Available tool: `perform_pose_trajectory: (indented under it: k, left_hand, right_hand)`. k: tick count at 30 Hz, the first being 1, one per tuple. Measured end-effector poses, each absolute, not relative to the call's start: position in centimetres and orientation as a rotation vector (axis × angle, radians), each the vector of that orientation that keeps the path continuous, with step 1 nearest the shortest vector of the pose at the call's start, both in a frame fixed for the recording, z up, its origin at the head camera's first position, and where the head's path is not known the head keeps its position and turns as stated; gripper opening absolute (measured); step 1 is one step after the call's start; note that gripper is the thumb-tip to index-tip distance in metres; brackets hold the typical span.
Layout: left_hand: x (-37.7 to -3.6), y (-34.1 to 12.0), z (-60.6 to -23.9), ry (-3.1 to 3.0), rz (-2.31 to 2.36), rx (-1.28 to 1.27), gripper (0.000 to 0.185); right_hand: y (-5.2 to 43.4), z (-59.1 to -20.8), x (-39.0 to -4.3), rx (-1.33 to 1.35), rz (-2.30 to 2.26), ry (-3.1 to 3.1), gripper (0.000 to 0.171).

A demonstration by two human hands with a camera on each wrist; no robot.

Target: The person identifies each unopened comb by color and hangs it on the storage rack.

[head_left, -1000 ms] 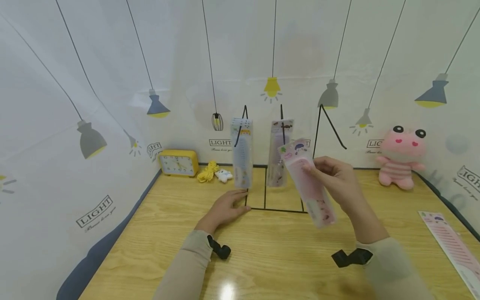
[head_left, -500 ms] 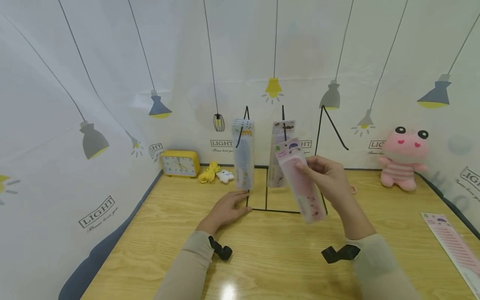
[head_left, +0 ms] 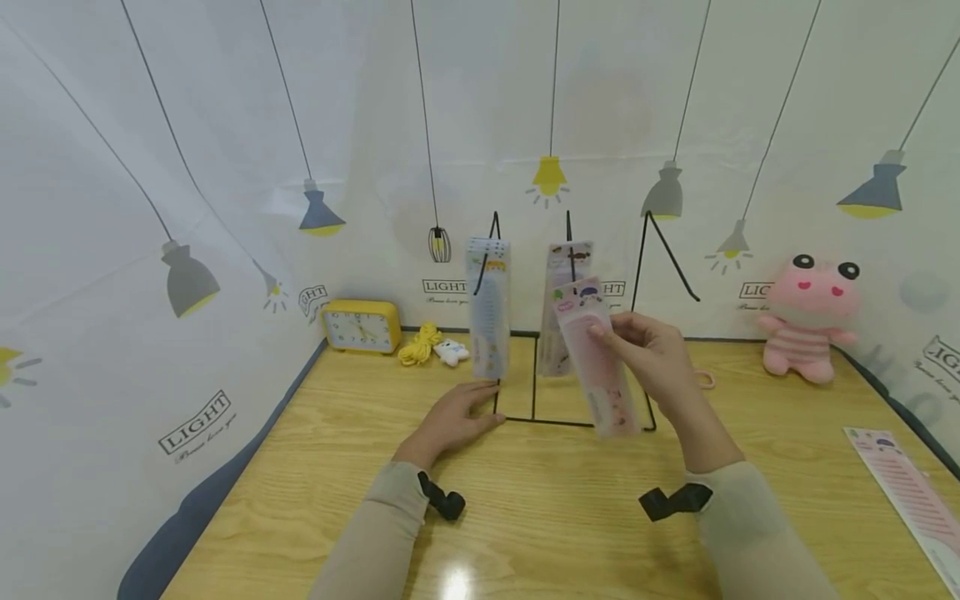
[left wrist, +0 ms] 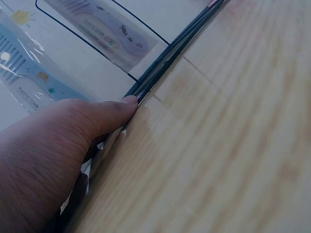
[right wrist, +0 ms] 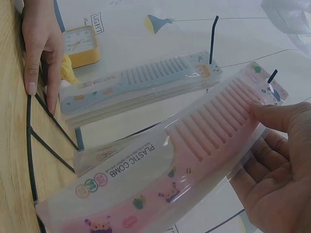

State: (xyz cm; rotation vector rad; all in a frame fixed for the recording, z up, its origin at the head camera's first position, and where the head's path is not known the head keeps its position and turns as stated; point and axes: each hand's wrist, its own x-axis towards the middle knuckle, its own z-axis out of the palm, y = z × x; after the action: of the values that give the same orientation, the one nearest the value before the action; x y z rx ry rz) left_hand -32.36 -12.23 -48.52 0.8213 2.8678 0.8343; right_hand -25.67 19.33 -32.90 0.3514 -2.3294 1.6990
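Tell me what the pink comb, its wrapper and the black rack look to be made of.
Pink comb: plastic, matte; its label reads PLASTIC COMB. Wrapper: thin clear film, glossy, with glints and creases at the edges. Black rack: thin dark rods, probably painted or coated metal wire, faintly shiny beside the left hand.

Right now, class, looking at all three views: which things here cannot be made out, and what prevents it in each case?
- Clock: the time; head view, too small.
- Purple comb pack: hole and hook; head view, pink comb pack covers it.
- Left hand: most fingers; left wrist view, its back hides them.
- Loose pink pack: lower end; head view, cut off by the frame edge.
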Motion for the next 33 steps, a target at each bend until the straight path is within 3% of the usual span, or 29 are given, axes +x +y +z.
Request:
perform_pose_trajectory:
  k: [20,33]
  left_hand:
    - [-32.2,-12.2,-48.2,2.873,0.835,0.798,0.065]
    - [-32.1,-12.0,-48.2,2.872,0.859,0.784,0.064]
  right_hand:
    - [17.4,-34.0,-31.5,0.265,1.718,-2.258,0.052]
    - [17.3,-34.0,-33.3,0.233,1.765,-2.275,0.044]
